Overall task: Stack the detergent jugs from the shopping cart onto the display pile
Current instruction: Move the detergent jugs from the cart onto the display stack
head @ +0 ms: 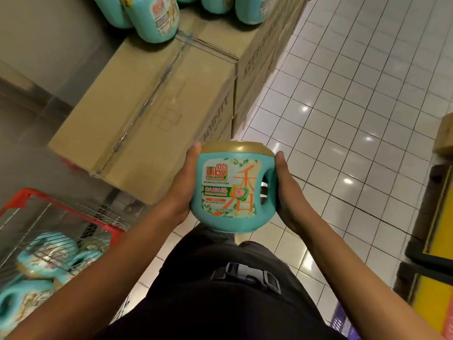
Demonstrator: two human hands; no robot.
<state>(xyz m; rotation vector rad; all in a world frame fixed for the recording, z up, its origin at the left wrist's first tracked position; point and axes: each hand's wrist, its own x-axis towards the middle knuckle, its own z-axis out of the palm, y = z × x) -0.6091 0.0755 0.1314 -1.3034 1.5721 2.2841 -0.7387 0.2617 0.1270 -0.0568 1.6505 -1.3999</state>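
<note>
Two hands clasp one detergent jug (pixel 230 192) above the tiled floor (pixel 355 94), the left hand (pixel 180 192) and the right hand (pixel 288 192) on its sides. Just ahead, stacked cardboard boxes (pixel 152 106) carry at least four display jugs (pixel 157 18), cropped by the frame. About three blurred jugs (pixel 46 253) lie in the red shopping cart (pixel 61 208) at left.

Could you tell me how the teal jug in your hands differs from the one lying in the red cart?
The held teal plastic detergent jug is in the air, gripped between the left hand and right hand; the teal plastic cart jug lies on its side among others in the red wire shopping cart. The held jug's label faces the camera; the cart jug's is blurred behind mesh. Both have teal bodies and gold caps.
</note>
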